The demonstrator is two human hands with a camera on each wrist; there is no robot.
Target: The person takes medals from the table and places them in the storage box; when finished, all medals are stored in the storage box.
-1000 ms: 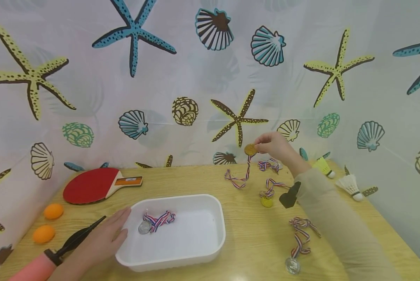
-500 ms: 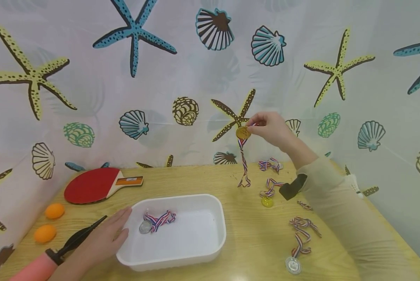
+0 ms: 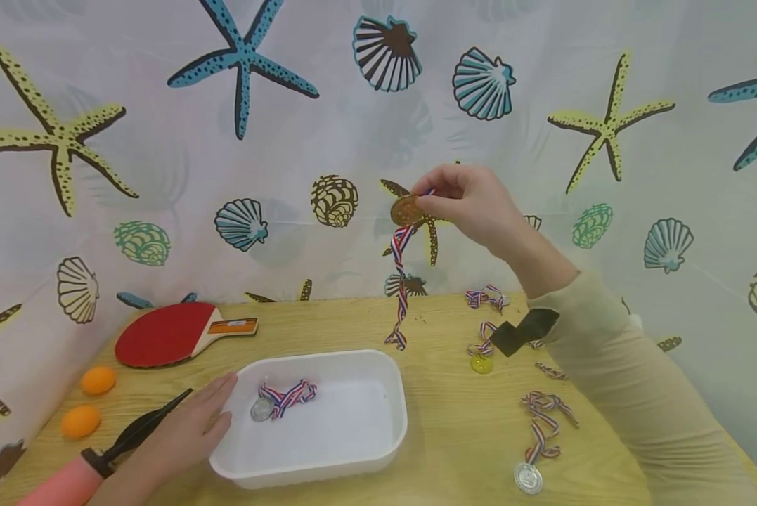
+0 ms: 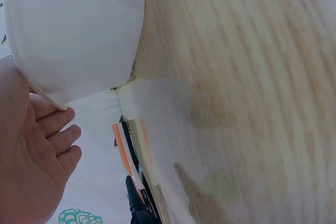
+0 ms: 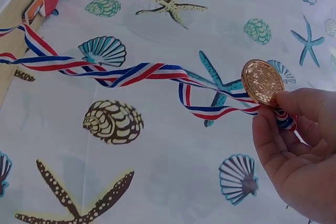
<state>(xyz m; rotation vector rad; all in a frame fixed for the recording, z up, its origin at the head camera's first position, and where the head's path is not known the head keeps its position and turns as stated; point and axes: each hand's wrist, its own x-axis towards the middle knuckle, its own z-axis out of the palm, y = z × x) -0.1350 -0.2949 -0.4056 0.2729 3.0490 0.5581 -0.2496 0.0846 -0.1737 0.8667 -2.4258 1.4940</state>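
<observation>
The right hand is raised high at the far right of the scene, forearm in a beige sleeve sloping up from the near right, a dark strap at the wrist. Its fingers are curled together, thumb and forefinger pinched. The left hand lies low at the near left, palm down, fingers straight and close together, the wrist in a pink sleeve.

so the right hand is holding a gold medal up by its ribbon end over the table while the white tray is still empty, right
Not quite: the white tray is not empty. The head view shows a silver medal with its striped ribbon lying inside. The rest holds: the right hand pinches the gold medal above the table.
</observation>
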